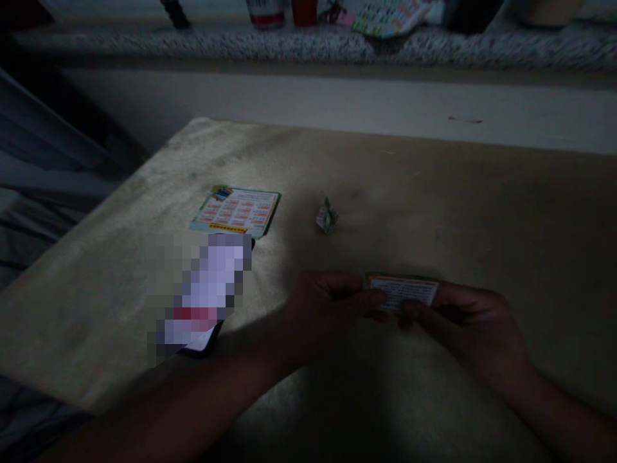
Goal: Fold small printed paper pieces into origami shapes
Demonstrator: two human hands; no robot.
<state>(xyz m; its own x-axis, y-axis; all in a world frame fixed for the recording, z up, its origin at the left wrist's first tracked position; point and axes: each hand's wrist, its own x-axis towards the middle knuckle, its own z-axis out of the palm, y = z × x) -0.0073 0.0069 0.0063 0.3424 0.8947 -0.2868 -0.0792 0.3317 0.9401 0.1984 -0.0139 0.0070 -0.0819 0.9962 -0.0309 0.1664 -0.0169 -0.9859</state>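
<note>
A small printed paper (402, 292) with a green edge is held above the table between my two hands. My left hand (332, 299) pinches its left end, thumb on top. At the paper's right end, my right hand (467, 318) grips it, with the thumb along the lower edge. A folded paper piece (326, 217) stands on the table beyond my left hand. Farther left lies a flat printed sheet or stack (236, 211) with a green border. A lit phone (207, 289), its screen blurred out, lies just in front of that sheet.
The pale table (120, 257) ends at a wall at the back and has an open edge on the left. Above it, a speckled stone ledge (308, 48) carries a can (266, 13), a red item and other things. Dark cloth hangs at the far left.
</note>
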